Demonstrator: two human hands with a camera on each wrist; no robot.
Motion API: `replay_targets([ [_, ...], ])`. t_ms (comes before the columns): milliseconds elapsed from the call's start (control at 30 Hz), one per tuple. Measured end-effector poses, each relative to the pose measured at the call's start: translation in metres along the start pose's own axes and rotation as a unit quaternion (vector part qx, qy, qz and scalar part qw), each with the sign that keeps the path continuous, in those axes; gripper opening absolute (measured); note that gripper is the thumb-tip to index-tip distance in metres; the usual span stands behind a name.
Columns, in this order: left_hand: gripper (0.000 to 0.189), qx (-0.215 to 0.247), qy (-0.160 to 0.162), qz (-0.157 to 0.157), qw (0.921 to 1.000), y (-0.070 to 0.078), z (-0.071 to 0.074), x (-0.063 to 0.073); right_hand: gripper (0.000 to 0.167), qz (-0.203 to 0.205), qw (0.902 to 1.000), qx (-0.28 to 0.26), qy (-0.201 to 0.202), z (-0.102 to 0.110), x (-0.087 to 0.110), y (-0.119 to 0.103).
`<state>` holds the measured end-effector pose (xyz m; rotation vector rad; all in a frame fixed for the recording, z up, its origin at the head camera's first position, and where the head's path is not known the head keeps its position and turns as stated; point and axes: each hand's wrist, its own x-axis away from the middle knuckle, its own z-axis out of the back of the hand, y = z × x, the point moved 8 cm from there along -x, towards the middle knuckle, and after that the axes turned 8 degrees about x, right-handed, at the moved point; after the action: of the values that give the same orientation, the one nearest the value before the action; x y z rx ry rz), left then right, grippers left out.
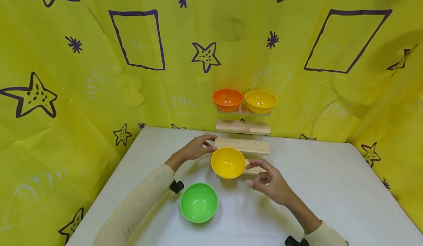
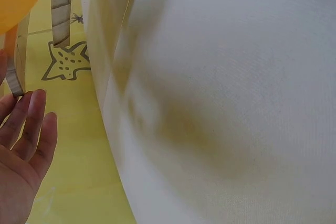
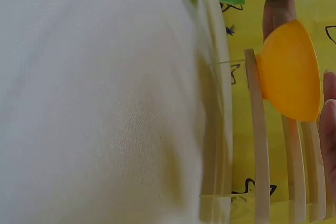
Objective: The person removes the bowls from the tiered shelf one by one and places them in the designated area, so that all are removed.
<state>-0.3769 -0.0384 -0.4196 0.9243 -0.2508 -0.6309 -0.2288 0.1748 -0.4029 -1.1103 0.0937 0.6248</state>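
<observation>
Right in the middle, between both hands, a lower yellow bowl (image 1: 228,163), right way up at the left end of the lowest wooden step (image 1: 255,170), with its bottom down on the wood in the right wrist view. By the left side of that bowl, the left hand (image 1: 195,148): thumb and fingers apart and a little bent, thumb tip very close to the rim, other fingertips near the left end of the third wooden step (image 1: 244,145). Cannot tell about touching there, or just a tiny gap. By the right side, the right hand (image 1: 272,185): thumb and pointing finger apart, pointing fingertip just beside the rim, thumb lower down, other fingers bent in a bit. Cannot tell here either, touching or almost. On the white table (image 1: 314,187), in front of the steps and to the left, a green bowl (image 1: 199,203), right way up, near the left sleeve (image 1: 142,198). Up on the top wooden step (image 1: 243,110), side by side, an orange bowl (image 1: 227,100) on the left and an upper yellow bowl (image 1: 261,101) on the right. Below those, the second wooden step (image 1: 242,127). Behind everything, a bright yellow cloth (image 1: 251,58) with dark stars and two big box shapes.
</observation>
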Motion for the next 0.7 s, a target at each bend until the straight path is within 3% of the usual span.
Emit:
replay_targets([
  [300,0.054,-0.001,0.009,0.013,0.9999,-0.001,0.003,0.001,0.058,-0.044,0.9965,0.008,0.07,0.011,-0.01,0.009],
  [700,0.055,-0.003,0.003,0.023,0.9997,-0.001,0.001,0.001,0.086,-0.158,0.9855,0.032,0.053,0.001,-0.015,0.028],
])
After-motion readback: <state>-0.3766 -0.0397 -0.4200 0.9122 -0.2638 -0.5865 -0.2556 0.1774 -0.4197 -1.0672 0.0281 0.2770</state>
